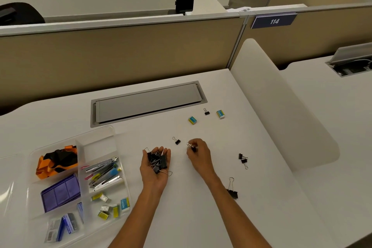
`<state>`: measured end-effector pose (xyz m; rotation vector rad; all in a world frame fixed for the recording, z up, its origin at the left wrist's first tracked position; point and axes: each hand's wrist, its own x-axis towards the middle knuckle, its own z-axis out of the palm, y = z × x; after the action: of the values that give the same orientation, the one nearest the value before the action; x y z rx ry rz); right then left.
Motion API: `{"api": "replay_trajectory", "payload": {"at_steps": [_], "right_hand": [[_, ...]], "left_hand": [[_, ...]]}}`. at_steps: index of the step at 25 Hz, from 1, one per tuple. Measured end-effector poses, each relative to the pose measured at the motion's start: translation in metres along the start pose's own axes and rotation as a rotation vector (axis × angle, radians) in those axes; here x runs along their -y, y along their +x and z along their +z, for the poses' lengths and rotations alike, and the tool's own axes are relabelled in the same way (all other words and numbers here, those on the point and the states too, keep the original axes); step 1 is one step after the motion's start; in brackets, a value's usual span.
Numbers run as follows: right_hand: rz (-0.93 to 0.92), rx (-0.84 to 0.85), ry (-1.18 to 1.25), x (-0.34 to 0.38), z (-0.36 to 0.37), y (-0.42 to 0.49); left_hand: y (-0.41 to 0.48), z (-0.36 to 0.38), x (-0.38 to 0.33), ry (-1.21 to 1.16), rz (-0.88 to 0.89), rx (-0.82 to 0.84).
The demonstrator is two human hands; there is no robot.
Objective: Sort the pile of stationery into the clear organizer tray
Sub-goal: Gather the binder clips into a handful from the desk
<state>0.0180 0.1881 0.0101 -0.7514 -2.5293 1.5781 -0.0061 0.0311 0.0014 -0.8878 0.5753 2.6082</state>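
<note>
My left hand [155, 175] lies palm up on the white desk, cupping a bunch of black binder clips [158, 162]. My right hand [199, 157] pinches a small binder clip [191, 146] just above the desk. Loose clips remain: one small [176, 141] between my hands, one [206, 111] further back, a pair [243, 160] to the right and a large one [232, 189] beside my right forearm. Two erasers [192, 120] [220, 114] lie further back. The clear organizer tray [96, 137] stands at the left, holding lanyards, staplers, staple boxes and erasers.
A grey cable hatch [148, 102] is set into the desk behind the work area. A beige partition [120, 54] runs along the back. A white curved divider [281, 110] bounds the desk on the right. A clear lid [8, 183] lies at the far left.
</note>
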Motion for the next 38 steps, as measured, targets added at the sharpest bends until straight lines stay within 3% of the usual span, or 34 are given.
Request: {"api": "replay_trajectory", "payload": {"at_steps": [5,11,16,21,27,31,34,38], "right_hand": [[-0.027,0.023,-0.085,0.02,0.033,0.032],[-0.172,0.048,-0.488,0.016,0.054,0.033],[-0.123,0.051,-0.613,0.017,0.051,0.034],[0.086,0.011,-0.059,0.009,0.024,0.018],[0.28,0.11,0.761,-0.003,-0.037,-0.019],[0.306,0.125,0.967,-0.035,-0.099,-0.05],[0.359,-0.064,0.872,-0.056,-0.139,-0.059],[0.287,-0.374,0.231,-0.079,-0.163,-0.052]], "left_hand": [[0.003,-0.002,-0.006,0.008,0.008,-0.007],[0.004,-0.006,-0.011,0.009,0.017,-0.009],[0.003,-0.001,-0.008,-0.003,0.004,-0.001],[0.001,0.006,0.002,-0.009,-0.027,0.006],[-0.001,0.008,0.012,0.014,-0.052,0.044],[-0.001,0.005,0.018,0.059,-0.071,0.057],[-0.005,0.007,0.03,0.091,-0.098,0.063],[-0.015,0.014,0.048,0.14,-0.139,0.073]]}}
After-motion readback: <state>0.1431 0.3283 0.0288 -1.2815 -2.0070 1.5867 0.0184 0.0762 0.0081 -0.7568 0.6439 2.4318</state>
